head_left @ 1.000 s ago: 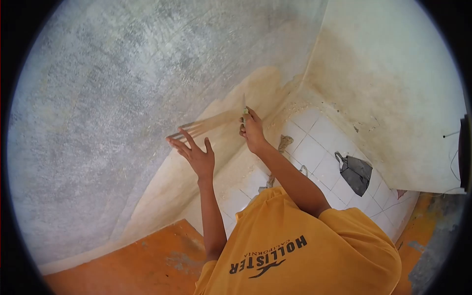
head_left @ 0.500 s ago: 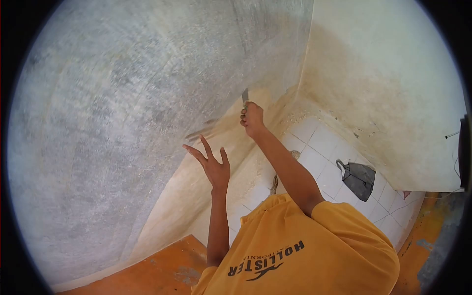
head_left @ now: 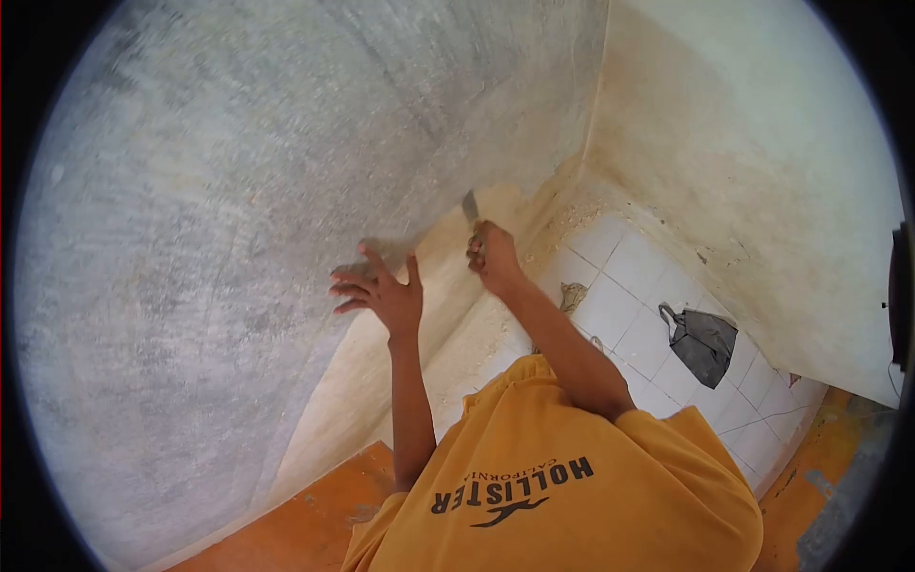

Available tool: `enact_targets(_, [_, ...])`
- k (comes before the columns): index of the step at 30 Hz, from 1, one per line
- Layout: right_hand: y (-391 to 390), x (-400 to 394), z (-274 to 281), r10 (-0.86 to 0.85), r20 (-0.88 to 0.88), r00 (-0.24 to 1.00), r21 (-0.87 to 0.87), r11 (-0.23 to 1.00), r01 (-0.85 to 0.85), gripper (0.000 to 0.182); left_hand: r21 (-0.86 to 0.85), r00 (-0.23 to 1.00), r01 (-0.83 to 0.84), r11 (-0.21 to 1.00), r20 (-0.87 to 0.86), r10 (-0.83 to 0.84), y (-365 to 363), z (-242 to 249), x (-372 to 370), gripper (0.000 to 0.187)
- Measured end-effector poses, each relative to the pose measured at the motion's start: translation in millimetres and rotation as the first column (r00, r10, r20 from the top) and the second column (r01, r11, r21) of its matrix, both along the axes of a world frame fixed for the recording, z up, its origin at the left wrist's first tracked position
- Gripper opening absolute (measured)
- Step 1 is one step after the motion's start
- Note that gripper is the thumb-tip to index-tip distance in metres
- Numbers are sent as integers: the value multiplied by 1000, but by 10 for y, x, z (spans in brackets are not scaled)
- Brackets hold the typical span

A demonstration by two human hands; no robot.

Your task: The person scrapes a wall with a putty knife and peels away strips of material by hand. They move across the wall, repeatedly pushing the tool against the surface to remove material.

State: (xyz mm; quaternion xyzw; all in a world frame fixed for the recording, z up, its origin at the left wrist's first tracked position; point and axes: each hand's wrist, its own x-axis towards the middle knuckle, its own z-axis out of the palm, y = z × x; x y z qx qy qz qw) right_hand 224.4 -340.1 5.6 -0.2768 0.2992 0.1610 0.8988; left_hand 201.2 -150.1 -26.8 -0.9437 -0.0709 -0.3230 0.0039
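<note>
My right hand (head_left: 494,257) is closed around the handle of a scraper (head_left: 470,206) with a flat metal blade. The blade tip meets the grey mottled wall (head_left: 210,238) just at the edge of a smooth cream-coloured patch (head_left: 448,248). To the left of it, my left hand (head_left: 389,303) is held with fingers spread at the wall, near the border between grey coat and cream patch. It holds nothing. Whether its fingertips press on the surface is hard to tell.
A second, stained wall (head_left: 743,172) meets the grey one at a corner on the right. On the white tiled floor (head_left: 634,296) lie a dark grey bag (head_left: 703,348), a small brownish object (head_left: 573,297) and crumbs along the wall foot. An orange surface (head_left: 295,520) runs below.
My left hand has moved up and left, its fingers spreading wider. The scraper in my right hand has shifted slightly down, its blade tilting further left. The camera view has shifted a little.
</note>
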Motion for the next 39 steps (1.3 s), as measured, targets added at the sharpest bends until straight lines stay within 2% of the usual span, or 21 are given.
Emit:
enact_targets(1, [-23, 7, 125, 39, -17, 999, 14, 999, -39, 8, 74, 998, -58, 996, 26, 56, -3, -42, 109, 103])
enact_targets(4, [26, 107, -69, -31, -15, 999, -34, 999, 30, 8, 100, 987, -83, 992, 144, 68, -39, -112, 256, 117])
enact_targets(5, [-70, 196, -318, -35, -30, 999, 13, 999, 35, 8, 94, 988, -102, 990, 124, 90, -47, -115, 213, 120])
enact_targets(7, [-157, 111, -117, 40, 11, 999, 75, 996, -41, 7, 79, 988, -125, 989, 103, 116, -87, -105, 265, 126])
enact_targets(9, [-192, -2, 196, 106, 91, 990, 125, 985, -117, 7, 71, 988, -124, 990, 101, 116, -102, -110, 286, 127])
enact_targets(12, [-102, 149, -149, -24, 19, 1000, 52, 998, 23, 8, 76, 987, -131, 988, 103, 123, -67, -115, 298, 128])
enact_targets(14, [-158, 178, -243, 0, 9, 1000, 87, 996, -1, 8, 80, 987, -127, 989, 106, 119, -96, -133, 293, 129])
enact_targets(16, [-168, 44, 154, 48, 30, 998, 133, 990, -51, 10, 86, 986, -132, 988, 118, 121, -117, -126, 302, 129])
enact_targets(17, [-142, 34, 186, 47, 82, 996, 152, 987, -59, 10, 94, 985, -127, 987, 126, 115, -102, -117, 305, 129])
enact_targets(20, [-100, 308, -443, -68, -7, 998, 91, 993, 69, 10, 85, 985, -120, 989, 137, 107, -116, -130, 312, 127])
enact_targets(21, [-143, 400, -615, -57, -75, 996, 132, 989, 67, 10, 75, 986, -115, 991, 128, 104, -120, -119, 291, 128])
enact_targets(24, [-237, 155, -83, 17, 15, 1000, 191, 981, -20, 11, 74, 988, -108, 991, 118, 99, -135, -132, 318, 127])
enact_targets(27, [-255, 319, -397, -52, -53, 997, 93, 994, 57, 11, 66, 990, -99, 993, 108, 91, -90, -130, 313, 126])
enact_targets(29, [-302, 328, -557, -28, -73, 997, 120, 992, 37, 12, 59, 991, -90, 994, 106, 83, -106, -138, 279, 125])
enact_targets(30, [-322, 375, -578, -20, -74, 997, 137, 990, 30, 12, 63, 990, -88, 994, 113, 81, -108, -138, 291, 124])
enact_targets(31, [-323, 270, -340, 7, -23, 1000, 190, 982, -3, 11, 70, 990, -89, 994, 116, 81, -98, -127, 296, 124])
enact_targets(34, [-247, 260, -352, -46, 8, 999, 143, 989, 44, 11, 71, 992, -91, 993, 97, 84, -112, -105, 278, 124])
enact_targets(37, [-331, 430, -648, -49, -87, 995, 229, 971, 67, 10, 40, 993, -66, 997, 102, 61, -127, -84, 281, 124])
enact_targets(38, [-320, 431, -718, -30, -47, 998, 237, 971, 40, 10, 70, 992, -94, 993, 96, 87, -144, -93, 326, 125])
enact_targets(39, [-343, 307, -405, -9, -16, 1000, 248, 969, 13, 10, 105, 990, -124, 987, 84, 116, -131, -121, 311, 127])
